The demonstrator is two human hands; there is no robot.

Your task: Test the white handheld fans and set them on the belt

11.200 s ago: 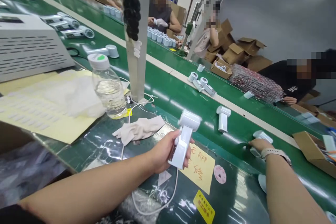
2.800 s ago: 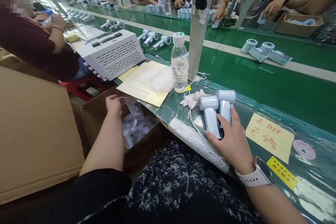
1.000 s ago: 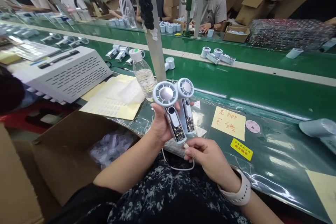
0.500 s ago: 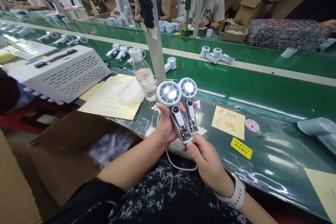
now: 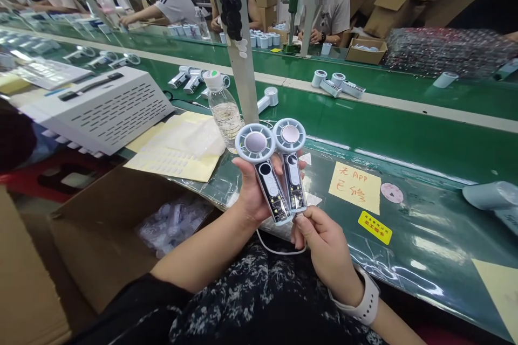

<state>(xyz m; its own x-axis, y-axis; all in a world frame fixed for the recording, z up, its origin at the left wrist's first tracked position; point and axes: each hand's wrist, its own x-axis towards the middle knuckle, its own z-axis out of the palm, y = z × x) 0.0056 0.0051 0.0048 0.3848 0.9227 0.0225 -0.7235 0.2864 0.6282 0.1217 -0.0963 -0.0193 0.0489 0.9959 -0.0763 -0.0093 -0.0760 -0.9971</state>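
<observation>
Left hand (image 5: 254,194) clenches two handheld fans (image 5: 273,167) upright above the table (image 5: 404,237) (handle backs hidden by the palm). Right hand (image 5: 324,242) pinches a white cable (image 5: 279,250) at the fan base, plug end hidden. Cardboard box (image 5: 101,215) holds bagged small parts (image 5: 174,226), too blurred to identify.

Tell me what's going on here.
At a green conveyor line, a person's left hand grips two white handheld fans, heads up, their clear handles showing circuit boards. The right hand pinches the end of a white cable at the fans' base. An open cardboard box of bagged parts sits to the left; a co-worker sits across the line.
</observation>
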